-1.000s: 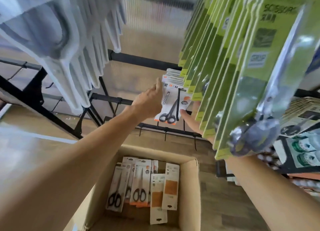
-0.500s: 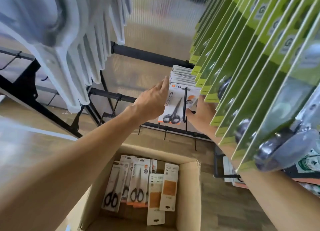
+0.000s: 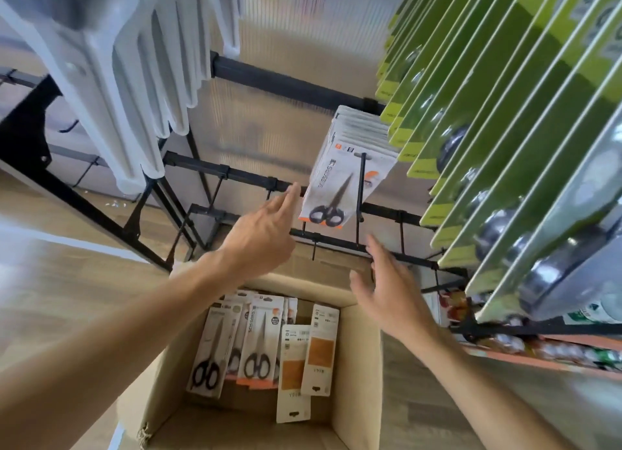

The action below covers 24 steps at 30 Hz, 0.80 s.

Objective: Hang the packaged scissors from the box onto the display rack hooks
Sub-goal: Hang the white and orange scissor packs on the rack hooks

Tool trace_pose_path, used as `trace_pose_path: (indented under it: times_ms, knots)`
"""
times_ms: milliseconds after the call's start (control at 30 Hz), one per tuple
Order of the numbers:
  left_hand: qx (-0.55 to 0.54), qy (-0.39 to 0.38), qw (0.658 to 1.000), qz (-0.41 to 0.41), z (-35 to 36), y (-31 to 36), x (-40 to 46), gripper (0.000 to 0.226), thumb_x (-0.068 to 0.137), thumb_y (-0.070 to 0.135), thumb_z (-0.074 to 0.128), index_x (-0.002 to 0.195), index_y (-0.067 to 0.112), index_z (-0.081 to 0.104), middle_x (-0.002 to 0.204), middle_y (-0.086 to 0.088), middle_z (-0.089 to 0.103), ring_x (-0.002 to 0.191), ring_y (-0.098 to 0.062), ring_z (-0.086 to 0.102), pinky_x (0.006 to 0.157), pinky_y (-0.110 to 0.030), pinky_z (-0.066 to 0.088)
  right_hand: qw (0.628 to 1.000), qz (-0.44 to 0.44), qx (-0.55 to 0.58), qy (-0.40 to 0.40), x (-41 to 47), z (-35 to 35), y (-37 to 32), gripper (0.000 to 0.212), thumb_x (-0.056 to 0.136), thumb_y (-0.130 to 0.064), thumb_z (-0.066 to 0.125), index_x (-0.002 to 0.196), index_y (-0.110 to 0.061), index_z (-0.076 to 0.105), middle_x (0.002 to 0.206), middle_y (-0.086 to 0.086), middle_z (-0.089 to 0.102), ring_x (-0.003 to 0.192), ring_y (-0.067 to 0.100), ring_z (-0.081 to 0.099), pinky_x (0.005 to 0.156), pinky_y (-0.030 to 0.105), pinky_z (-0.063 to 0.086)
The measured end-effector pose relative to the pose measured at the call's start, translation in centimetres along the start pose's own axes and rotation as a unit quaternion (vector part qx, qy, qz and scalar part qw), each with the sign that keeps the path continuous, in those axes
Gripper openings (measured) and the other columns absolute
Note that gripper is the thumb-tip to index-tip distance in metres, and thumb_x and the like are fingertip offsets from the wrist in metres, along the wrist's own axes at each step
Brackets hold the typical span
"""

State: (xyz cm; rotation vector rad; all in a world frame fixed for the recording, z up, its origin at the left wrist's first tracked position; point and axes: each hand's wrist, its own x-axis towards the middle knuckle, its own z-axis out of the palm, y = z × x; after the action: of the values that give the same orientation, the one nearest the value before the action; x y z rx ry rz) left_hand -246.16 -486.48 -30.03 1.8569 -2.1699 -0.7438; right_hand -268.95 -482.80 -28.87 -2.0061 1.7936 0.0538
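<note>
Your black display rack [image 3: 289,85] fills the back of the view, its crossbars running in front of a ribbed translucent panel, with a dense row of green packages [image 3: 498,119] hanging at your right and a row of white packages [image 3: 134,89] hanging at your upper left. Below you, on the wooden floor [image 3: 60,281], the cardboard box [image 3: 356,365] stands open, and packaged scissors lie inside it, some face up with black handles showing, others turned to their plain backs. Above the box, a stack of packaged scissors [image 3: 340,180] hangs on a rack hook [image 3: 361,183], the front pack tilted, its black handles at the bottom. Both your hands are empty and reach out over the box. Your left hand [image 3: 261,234] has its fingers spread and relaxed, the fingertips just beside the lower left edge of the hanging pack; whether they touch it cannot be told. Your right hand [image 3: 390,298] is flat with straight fingers, below the hanging stack and apart from it, near a lower crossbar.
</note>
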Motion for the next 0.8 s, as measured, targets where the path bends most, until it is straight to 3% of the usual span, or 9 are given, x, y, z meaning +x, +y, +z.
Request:
trace_pose_path:
  times_ms: [33, 133, 267, 433, 567, 733, 800]
  knots:
    - [-0.005, -0.029, 1.000, 0.000, 1.5, -0.7, -1.7, 0.087, 0.092, 0.011, 0.052, 0.158, 0.024, -0.004, 0.166, 0.001, 0.009, 0.143, -0.023, 0.035, 0.110, -0.040, 0.039, 0.999, -0.017, 0.011, -0.026, -1.4, 1.5, 0.7, 0.073, 0.100, -0.053, 0.040, 0.159, -0.020, 0.011, 0.161, 0.006, 0.032, 0.140, 0.022, 0.043, 0.112, 0.038, 0.042]
    - [0.044, -0.139, 0.989, 0.020, 5.5, -3.0, -6.6, 0.089, 0.095, 0.016, 0.054, 0.157, 0.026, -0.008, 0.166, 0.000, -0.003, 0.150, -0.022, 0.017, 0.120, -0.040, 0.028, 0.995, -0.038, -0.012, -0.088, -5.4, 5.3, 2.2, 0.077, 0.102, -0.047, 0.045, 0.160, -0.019, 0.004, 0.165, -0.001, 0.021, 0.148, 0.015, 0.029, 0.112, 0.018, 0.018]
    - [0.080, -0.216, 0.973, 0.000, 10.0, -5.6, -11.6, 0.082, 0.100, 0.030, 0.050, 0.157, 0.027, -0.009, 0.166, -0.005, -0.004, 0.153, -0.022, 0.008, 0.121, -0.038, 0.021, 0.989, 0.000, -0.010, -0.149, -8.2, 10.2, 3.8, 0.076, 0.103, -0.047, 0.044, 0.160, -0.015, 0.004, 0.167, 0.001, 0.013, 0.151, 0.015, 0.019, 0.110, 0.017, 0.008]
    - [0.058, -0.255, 0.963, -0.065, 14.6, -7.9, -15.8, 0.074, 0.100, 0.029, 0.048, 0.158, 0.029, 0.001, 0.165, -0.004, 0.012, 0.149, -0.027, 0.024, 0.119, -0.041, 0.029, 0.977, 0.036, -0.018, -0.209, -9.6, 14.8, 4.9, 0.069, 0.104, -0.043, 0.043, 0.158, -0.009, 0.015, 0.162, 0.009, 0.030, 0.147, 0.023, 0.032, 0.116, 0.031, 0.026]
    - [0.020, -0.273, 0.956, -0.106, 18.0, -8.5, -18.1, 0.077, 0.096, 0.024, 0.052, 0.156, 0.031, 0.004, 0.158, -0.004, 0.029, 0.138, -0.028, 0.040, 0.107, -0.041, 0.044, 0.970, 0.043, -0.050, -0.234, -9.9, 18.6, 5.6, 0.058, 0.103, -0.039, 0.048, 0.152, -0.011, 0.032, 0.144, 0.011, 0.054, 0.130, 0.029, 0.052, 0.103, 0.040, 0.043]
    - [-0.020, -0.281, 0.947, -0.155, 21.9, -8.4, -17.8, 0.075, 0.096, 0.024, 0.055, 0.157, 0.029, 0.011, 0.160, -0.007, 0.027, 0.139, -0.031, 0.041, 0.106, -0.042, 0.045, 0.975, 0.035, -0.037, -0.216, -7.8, 23.5, 6.6, 0.050, 0.100, -0.027, 0.057, 0.145, -0.014, 0.041, 0.137, 0.010, 0.059, 0.123, 0.028, 0.058, 0.099, 0.040, 0.051]
    - [-0.018, -0.287, 0.945, -0.155, 23.8, -7.9, -17.0, 0.073, 0.096, 0.023, 0.054, 0.156, 0.030, 0.013, 0.156, -0.009, 0.032, 0.133, -0.032, 0.046, 0.102, -0.042, 0.047, 0.971, 0.040, -0.041, -0.231, -6.9, 25.6, 7.5, 0.060, 0.097, -0.023, 0.061, 0.150, -0.017, 0.032, 0.139, 0.012, 0.056, 0.123, 0.030, 0.059, 0.099, 0.042, 0.051]
